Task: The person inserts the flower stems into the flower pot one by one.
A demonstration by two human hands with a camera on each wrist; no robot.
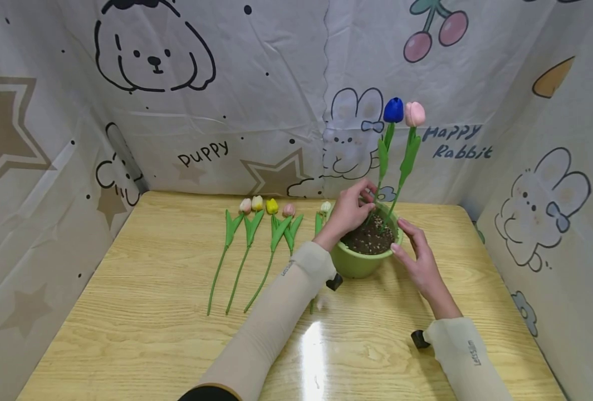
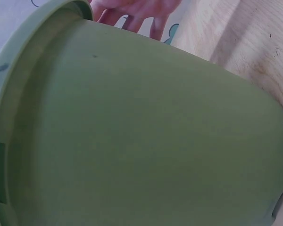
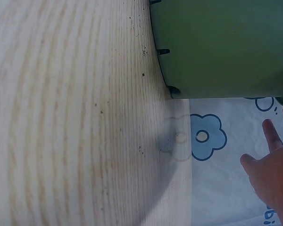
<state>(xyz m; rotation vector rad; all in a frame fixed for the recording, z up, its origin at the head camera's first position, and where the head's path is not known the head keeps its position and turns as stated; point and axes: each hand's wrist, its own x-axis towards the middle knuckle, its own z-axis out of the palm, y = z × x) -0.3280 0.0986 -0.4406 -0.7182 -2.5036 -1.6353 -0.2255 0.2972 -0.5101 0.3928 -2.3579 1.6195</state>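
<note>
A green flowerpot point(image 1: 358, 265) filled with dark soil point(image 1: 368, 238) stands on the table. Two artificial tulips rise from it, a blue tulip point(image 1: 393, 110) and a pink tulip point(image 1: 415, 114). My left hand point(image 1: 347, 211) reaches over the pot's left rim and pinches the blue tulip's stem low down, near the soil; the exact finger contact is partly hidden. On the pot's right side, my right hand point(image 1: 421, 264) has its fingers spread, with thumb and fingertips at the rim. The pot's wall point(image 2: 141, 122) fills most of the left wrist view.
Left of the pot lie several loose tulips in a row, among them a yellow tulip point(image 1: 272, 206) and a pale pink tulip point(image 1: 245, 206). One white tulip point(image 1: 326, 208) lies partly behind my left arm. Printed cloth point(image 1: 276, 83) walls the table's back and sides.
</note>
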